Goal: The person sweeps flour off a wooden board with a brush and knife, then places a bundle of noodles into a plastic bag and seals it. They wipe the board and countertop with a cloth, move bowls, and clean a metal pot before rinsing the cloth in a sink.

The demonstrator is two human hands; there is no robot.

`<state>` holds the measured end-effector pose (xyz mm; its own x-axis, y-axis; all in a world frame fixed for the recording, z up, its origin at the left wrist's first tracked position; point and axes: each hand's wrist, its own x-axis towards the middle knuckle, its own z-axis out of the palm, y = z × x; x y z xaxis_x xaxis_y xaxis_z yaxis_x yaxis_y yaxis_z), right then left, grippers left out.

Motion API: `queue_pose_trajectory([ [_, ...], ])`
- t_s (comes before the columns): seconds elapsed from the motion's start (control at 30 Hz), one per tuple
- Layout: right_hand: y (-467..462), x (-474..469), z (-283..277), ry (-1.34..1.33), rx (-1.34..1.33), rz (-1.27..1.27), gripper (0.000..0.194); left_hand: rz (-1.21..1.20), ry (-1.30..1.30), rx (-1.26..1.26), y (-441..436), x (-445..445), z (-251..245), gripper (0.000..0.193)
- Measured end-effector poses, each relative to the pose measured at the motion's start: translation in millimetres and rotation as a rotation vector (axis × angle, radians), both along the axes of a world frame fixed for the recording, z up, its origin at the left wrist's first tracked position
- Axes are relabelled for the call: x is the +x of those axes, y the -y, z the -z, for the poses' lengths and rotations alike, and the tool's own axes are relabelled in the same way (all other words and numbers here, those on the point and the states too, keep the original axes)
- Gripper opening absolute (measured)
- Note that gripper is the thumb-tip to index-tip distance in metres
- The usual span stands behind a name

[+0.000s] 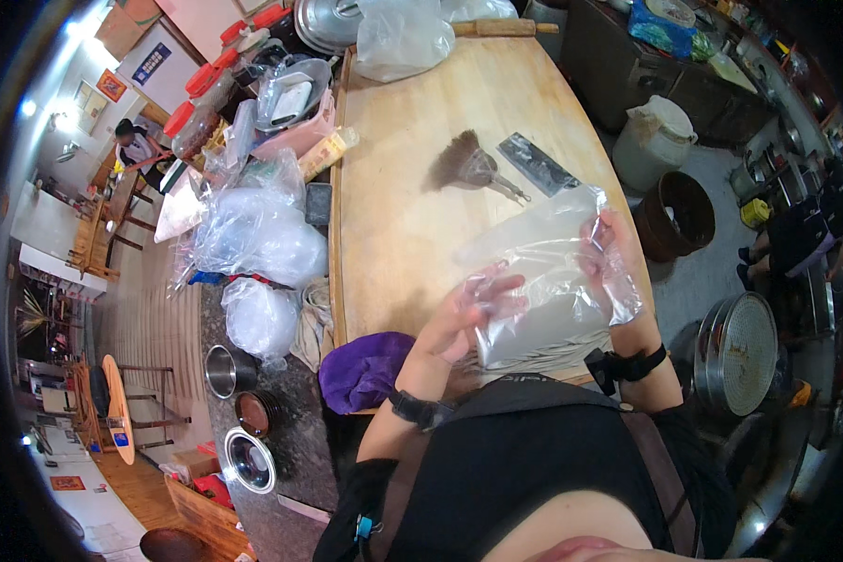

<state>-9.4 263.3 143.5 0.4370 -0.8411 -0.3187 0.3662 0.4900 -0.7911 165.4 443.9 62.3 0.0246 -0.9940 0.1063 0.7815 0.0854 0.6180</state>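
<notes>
A clear plastic bag (548, 295) is spread between my two hands, above the near right part of a wooden work board (393, 211). My left hand (474, 309) grips its left edge, and some of those fingers show through the film. At the other side, my right hand (604, 249) holds the bag with crumpled plastic over the fingers and palm. Whether the fingers are inside or behind the film, I cannot tell. Beyond the bag lie a bristle hand brush (467, 165) and a dark flat rectangular blade (537, 164), its near end close to the bag.
A rolling pin (495, 28) and another plastic bag (404, 38) lie at the far edge. Left are filled plastic bags (260, 235), a purple cloth (365, 369) and metal bowls (249, 460). A brown bin (674, 214) stands right. Two other people are farther off.
</notes>
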Motion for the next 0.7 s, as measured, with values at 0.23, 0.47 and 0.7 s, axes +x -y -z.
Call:
queue_pose_trajectory([
  [0.23, 10.4, -17.3, 7.0, -0.088, -0.083, 0.033, 0.017, -0.316, 0.081, 0.28, 2.6, 18.8, -7.4, 0.015],
  [0.47, -8.3, -25.4, -5.2, -0.117, -0.218, -0.005, 0.013, -0.458, -0.007, 0.312, -6.1, 2.0, -34.7, 0.021],
  [0.7, -21.2, -15.6, 6.0, -0.102, -0.364, -0.019, 0.015, -0.563, 0.148, 0.287, -25.4, 2.0, -39.9, 0.02],
])
